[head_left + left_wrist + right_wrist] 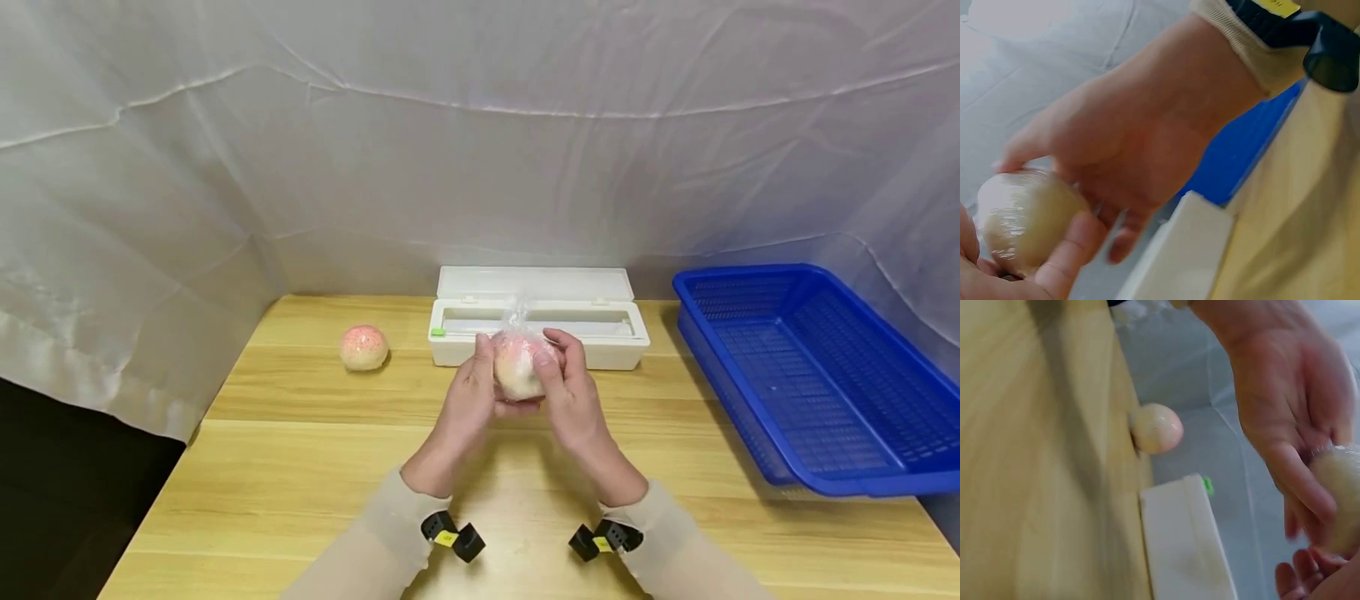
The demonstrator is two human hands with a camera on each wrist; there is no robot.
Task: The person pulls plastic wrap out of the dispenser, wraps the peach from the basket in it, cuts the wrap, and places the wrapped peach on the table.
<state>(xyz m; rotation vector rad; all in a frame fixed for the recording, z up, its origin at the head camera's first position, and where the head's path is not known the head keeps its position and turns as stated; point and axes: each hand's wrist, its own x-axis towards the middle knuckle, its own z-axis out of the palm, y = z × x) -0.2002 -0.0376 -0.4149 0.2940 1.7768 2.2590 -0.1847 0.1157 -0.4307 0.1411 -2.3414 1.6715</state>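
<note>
Both hands hold a peach [517,371], pink on top and pale below, above the table in front of the film box. Clear plastic wrap covers it, with loose film [517,314] gathered upward at the top. My left hand [467,398] grips its left side, thumb upright and fingers beneath. On the other side my right hand [576,400] has its thumb on the front and its fingers around the right. In the left wrist view the film lies creased and shiny over the peach [1025,219]. Its underside is partly hidden by fingers.
Behind the hands stands a white cling film box [536,337], lid [536,284] raised, with a green slider [438,332] at its left end. A second peach [363,347] sits to the left on the wooden table [300,467]. A blue plastic basket [757,417] occupies the right side.
</note>
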